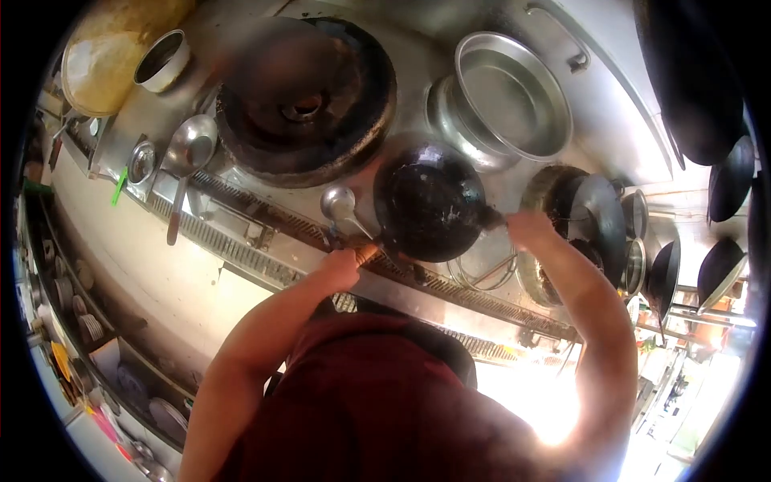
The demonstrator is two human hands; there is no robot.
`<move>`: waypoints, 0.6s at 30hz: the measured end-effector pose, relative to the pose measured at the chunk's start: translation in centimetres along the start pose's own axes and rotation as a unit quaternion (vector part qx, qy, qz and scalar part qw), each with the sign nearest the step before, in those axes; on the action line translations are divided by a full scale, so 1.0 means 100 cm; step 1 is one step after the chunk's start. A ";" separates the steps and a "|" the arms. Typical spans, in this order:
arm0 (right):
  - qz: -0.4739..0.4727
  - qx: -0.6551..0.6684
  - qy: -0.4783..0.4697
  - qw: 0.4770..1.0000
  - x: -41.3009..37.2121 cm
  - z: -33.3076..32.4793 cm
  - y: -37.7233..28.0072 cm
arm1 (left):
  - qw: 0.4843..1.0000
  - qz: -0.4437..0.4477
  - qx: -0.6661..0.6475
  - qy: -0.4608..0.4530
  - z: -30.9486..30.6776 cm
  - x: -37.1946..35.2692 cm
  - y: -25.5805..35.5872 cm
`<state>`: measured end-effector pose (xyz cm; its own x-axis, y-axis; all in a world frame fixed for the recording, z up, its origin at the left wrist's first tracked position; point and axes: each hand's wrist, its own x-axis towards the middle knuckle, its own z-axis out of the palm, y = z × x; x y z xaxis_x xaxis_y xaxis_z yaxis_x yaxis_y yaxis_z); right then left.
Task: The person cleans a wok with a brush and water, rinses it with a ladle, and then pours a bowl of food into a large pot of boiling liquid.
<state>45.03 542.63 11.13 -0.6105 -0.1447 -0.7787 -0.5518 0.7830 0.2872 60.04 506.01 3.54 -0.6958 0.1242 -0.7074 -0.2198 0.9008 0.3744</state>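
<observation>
A black wok [430, 201] sits in the middle of the view, dark inside with a few pale specks. My right hand [530, 231] is closed round the wok's handle at its right side. To the wok's left is a metal ladle [339, 202], its bowl tilted up. My left hand [343, 270] grips the ladle's wooden handle, just below and left of the wok. The fingers of both hands are small in the view but look wrapped round the handles.
A large dark burner [305, 104] lies at the upper left, another burner [546, 241] at the right. Behind the wok stands a big metal basin [514, 96]. A second ladle [193, 145] and a strainer [142, 162] rest at the left. Several woks hang at the right.
</observation>
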 end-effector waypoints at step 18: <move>0.049 0.086 0.069 0.993 -0.059 0.066 -0.051 | 0.998 -0.015 -0.027 -0.063 -0.010 -0.004 0.002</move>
<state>55.18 543.49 10.53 -0.7351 -0.1361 -0.6641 -0.3888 0.8871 0.2486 59.65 505.75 4.51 -0.5974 0.1524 -0.7874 -0.2777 0.8817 0.3814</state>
